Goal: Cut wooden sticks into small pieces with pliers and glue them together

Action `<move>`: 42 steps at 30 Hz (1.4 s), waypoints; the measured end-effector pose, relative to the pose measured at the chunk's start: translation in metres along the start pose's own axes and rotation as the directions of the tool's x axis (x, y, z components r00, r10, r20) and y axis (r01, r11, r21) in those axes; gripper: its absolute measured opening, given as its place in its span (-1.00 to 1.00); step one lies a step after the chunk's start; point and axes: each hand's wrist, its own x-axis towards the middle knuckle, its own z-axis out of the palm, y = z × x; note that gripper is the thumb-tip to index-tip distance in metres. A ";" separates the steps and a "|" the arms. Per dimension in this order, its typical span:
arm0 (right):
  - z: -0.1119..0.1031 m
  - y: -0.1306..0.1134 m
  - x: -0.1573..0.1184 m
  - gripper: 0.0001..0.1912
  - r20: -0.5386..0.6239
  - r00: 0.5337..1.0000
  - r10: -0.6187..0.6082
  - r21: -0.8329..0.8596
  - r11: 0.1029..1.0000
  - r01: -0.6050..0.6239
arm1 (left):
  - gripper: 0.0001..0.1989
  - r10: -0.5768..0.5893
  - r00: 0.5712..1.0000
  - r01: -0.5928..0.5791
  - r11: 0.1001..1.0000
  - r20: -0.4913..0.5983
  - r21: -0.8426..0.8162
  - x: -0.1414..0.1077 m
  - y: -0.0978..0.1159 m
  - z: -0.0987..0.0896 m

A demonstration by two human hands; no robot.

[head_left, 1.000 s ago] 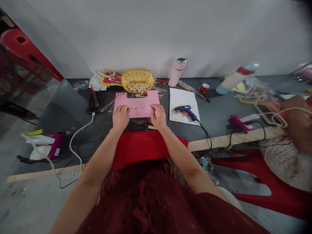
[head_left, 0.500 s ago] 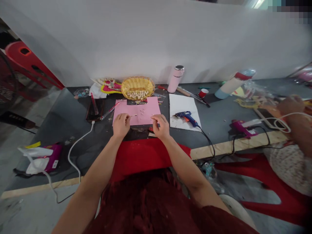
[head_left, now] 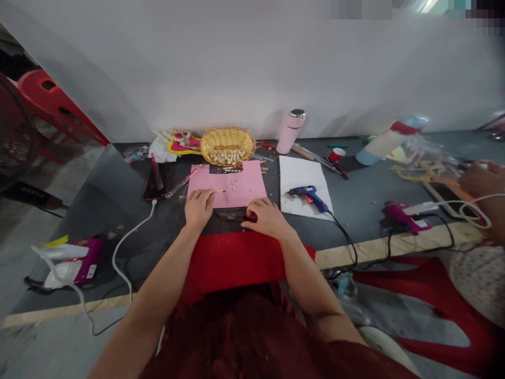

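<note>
My left hand (head_left: 199, 207) pinches a thin pale stick (head_left: 219, 190) with a darker tip, held over the left half of a pink paper sheet (head_left: 205, 181). Small pale pieces (head_left: 235, 185) lie scattered on the sheet, one of them apart near its right side. My right hand (head_left: 268, 216) is at the sheet's lower right edge, its fingers curled over a small red and black object (head_left: 251, 215). Most of that object is hidden under the fingers, so its kind does not show. Red cloth (head_left: 236, 258) covers the table edge below both hands.
Behind the sheet stands a wicker basket (head_left: 228, 138) with many small pale pieces. A blue glue gun (head_left: 307, 196) rests on white paper (head_left: 292, 168), beside a pink flask (head_left: 291, 131). A phone (head_left: 155, 184) lies left. At right, a co-worker's hand (head_left: 481, 179) is near another phone (head_left: 450, 197).
My right hand has moved from a pinch above the paper down to the small red object, and a pale piece now lies near where it was. My left hand still holds the stick.
</note>
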 end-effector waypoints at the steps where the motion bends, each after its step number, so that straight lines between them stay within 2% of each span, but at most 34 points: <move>1: -0.001 -0.001 -0.001 -0.68 0.023 1.000 0.008 -0.015 1.000 -0.008 | -0.74 0.000 1.000 0.000 1.000 0.003 -0.001 0.000 0.000 0.000; 5: -0.002 -0.004 -0.004 -0.68 0.074 0.997 -0.004 -0.041 0.999 0.007 | -0.75 -0.010 1.000 0.010 1.000 0.013 0.003 0.001 0.001 0.001; 9: 0.000 -0.003 -0.004 -0.86 0.096 0.992 -0.079 -0.026 0.996 0.082 | -0.75 -0.011 1.000 0.011 1.000 0.009 -0.005 0.002 0.004 -0.001; 13: -0.006 0.004 0.000 -0.82 0.126 0.987 -0.096 0.048 0.995 0.091 | -0.77 -0.004 1.000 0.004 1.000 -0.010 -0.017 0.000 0.005 -0.002; 15: -0.014 0.010 0.007 -0.84 0.126 0.990 -0.066 0.075 0.996 0.057 | -0.78 -0.018 1.000 0.017 1.000 -0.014 -0.024 0.000 0.006 -0.002; 17: -0.021 0.017 0.017 -0.89 0.067 0.998 -0.006 0.056 0.998 0.002 | -0.79 -0.030 1.000 0.030 0.999 0.003 -0.040 0.003 0.010 -0.002; 20: -0.022 0.025 0.036 -0.82 0.008 0.998 0.062 -0.011 0.998 -0.062 | -0.78 -0.018 0.999 0.022 0.998 0.048 -0.066 0.017 0.021 -0.004; 24: -0.009 0.023 0.052 -0.76 0.085 0.980 0.177 -0.133 0.977 -0.165 | -0.79 -0.020 1.000 0.022 0.996 0.022 -0.081 0.041 0.035 -0.002; 26: -0.003 0.020 0.055 -0.75 0.095 0.976 0.197 -0.144 0.973 -0.183 | -0.76 -0.023 1.000 0.024 0.996 0.012 -0.083 0.048 0.036 0.003; 31: 0.000 0.021 0.071 -0.77 -0.041 0.983 0.181 -0.098 0.978 -0.184 | -0.74 -0.004 1.000 0.004 1.000 0.008 -0.002 0.045 0.018 0.023; 36: 0.003 0.025 0.103 -0.72 0.031 0.986 0.161 -0.101 0.982 -0.157 | -0.75 0.034 0.999 -0.033 0.997 -0.022 0.064 0.041 -0.002 0.034; 42: 0.017 0.022 0.119 -0.79 0.030 0.983 0.179 -0.092 0.980 -0.176 | -0.74 0.026 1.000 -0.026 1.000 0.009 0.003 0.040 -0.004 0.033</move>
